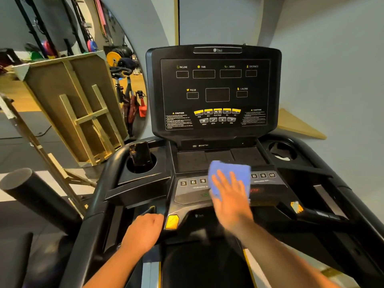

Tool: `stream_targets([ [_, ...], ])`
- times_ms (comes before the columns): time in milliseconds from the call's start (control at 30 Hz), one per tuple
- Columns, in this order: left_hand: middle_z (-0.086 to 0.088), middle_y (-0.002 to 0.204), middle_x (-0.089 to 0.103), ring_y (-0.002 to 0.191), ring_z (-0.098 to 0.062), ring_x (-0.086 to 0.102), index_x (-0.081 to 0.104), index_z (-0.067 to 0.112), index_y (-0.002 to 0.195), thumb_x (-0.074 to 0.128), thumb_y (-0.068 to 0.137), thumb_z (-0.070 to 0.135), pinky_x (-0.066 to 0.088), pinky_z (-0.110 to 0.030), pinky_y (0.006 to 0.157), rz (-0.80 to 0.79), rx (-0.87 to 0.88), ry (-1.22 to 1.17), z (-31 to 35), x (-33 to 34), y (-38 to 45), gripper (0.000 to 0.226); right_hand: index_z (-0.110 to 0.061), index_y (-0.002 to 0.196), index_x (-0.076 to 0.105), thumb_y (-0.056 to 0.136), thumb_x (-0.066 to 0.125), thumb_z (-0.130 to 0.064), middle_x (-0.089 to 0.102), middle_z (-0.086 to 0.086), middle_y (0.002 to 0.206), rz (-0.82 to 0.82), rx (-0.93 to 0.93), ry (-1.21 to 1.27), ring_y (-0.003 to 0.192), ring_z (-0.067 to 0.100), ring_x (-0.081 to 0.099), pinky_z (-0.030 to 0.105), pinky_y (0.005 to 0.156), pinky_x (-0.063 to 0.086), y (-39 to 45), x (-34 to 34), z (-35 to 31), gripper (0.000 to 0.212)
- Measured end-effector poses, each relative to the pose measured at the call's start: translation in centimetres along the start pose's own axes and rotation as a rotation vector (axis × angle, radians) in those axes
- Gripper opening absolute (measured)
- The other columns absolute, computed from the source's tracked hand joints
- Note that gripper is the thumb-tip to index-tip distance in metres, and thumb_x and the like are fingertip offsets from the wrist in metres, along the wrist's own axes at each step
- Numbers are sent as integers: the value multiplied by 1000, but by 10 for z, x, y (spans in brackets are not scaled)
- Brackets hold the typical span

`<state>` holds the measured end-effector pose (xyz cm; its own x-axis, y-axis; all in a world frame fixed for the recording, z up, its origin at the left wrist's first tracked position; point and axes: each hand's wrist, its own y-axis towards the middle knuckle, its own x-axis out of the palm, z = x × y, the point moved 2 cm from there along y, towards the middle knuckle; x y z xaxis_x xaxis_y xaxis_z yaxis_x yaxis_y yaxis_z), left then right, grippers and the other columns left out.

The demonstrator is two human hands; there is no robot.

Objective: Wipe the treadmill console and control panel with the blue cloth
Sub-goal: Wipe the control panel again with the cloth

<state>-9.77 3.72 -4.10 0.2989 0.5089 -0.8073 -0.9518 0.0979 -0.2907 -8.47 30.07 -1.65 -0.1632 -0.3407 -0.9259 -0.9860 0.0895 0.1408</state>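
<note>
Right hand (229, 201), fingers straight and spread, presses the blue cloth (229, 173) flat on the control panel (193, 190); soft folded fabric juts beyond the fingertips, covering the middle keys, probably to widen each stroke. Left hand (143, 233), fingers curled over the glossy black handrail (99, 196), likely steadies the person. The upright console (215, 88), smooth and dark, stands well beyond the fingertips.

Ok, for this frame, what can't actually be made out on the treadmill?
Head view only:
- Middle of the control panel: covered by the blue cloth and right hand.
- Right hand: motion-blurred, so finger detail is unclear.
- Caution text on the console: too small to read.
- Dark object in the left cup holder: can't be identified.
- Left hand: fingertips hidden around the handle.
</note>
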Motion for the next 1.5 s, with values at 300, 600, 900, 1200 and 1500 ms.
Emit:
stream_targets([
  [300, -3, 76, 70, 69, -12, 62, 68, 16, 78, 34, 105, 30, 41, -23, 59, 4, 30, 27, 3, 1, 0, 46, -36, 147, 45, 102, 49, -27, 33, -16, 156, 87, -61, -3, 152, 21, 25, 35, 120, 12, -27, -21, 75, 46],
  [600, -2, 78, 68, 71, -12, 63, 65, 21, 78, 33, 105, 29, 44, -26, 61, -2, 27, 55, -4, 2, 1, 42, -45, 154, 24, 106, 42, -34, 5, -31, 160, -171, -279, 25, 150, -1, -14, 28, 121, -11, -34, -7, 19, 52],
  [900, -6, 92, 71, 83, -20, 63, 57, 20, 74, 32, 104, 30, 53, -39, 81, -14, 24, 128, 4, -5, -8, 41, -22, 148, 48, 101, 55, -28, 45, 0, 155, 104, 152, 27, 149, 24, 32, 46, 120, 25, -15, -59, 131, 48],
  [1200, -2, 78, 68, 78, -25, 64, 56, 19, 65, 37, 101, 34, 50, -38, 74, 60, -59, 40, 1, -1, -5, 44, -11, 154, 34, 102, 40, -23, 27, 6, 161, 63, 304, -48, 151, 33, 22, 50, 123, 14, -98, -40, 134, 53],
  [1500, 9, 105, 64, 105, -11, 59, 67, 32, 104, 62, 94, 33, 47, -35, 94, 377, 338, -216, 97, -15, -27, 11, -12, 92, 67, 101, 50, -45, 62, -2, 71, -216, 303, 593, 71, 25, 61, 29, 65, 47, -111, -90, 73, 38],
])
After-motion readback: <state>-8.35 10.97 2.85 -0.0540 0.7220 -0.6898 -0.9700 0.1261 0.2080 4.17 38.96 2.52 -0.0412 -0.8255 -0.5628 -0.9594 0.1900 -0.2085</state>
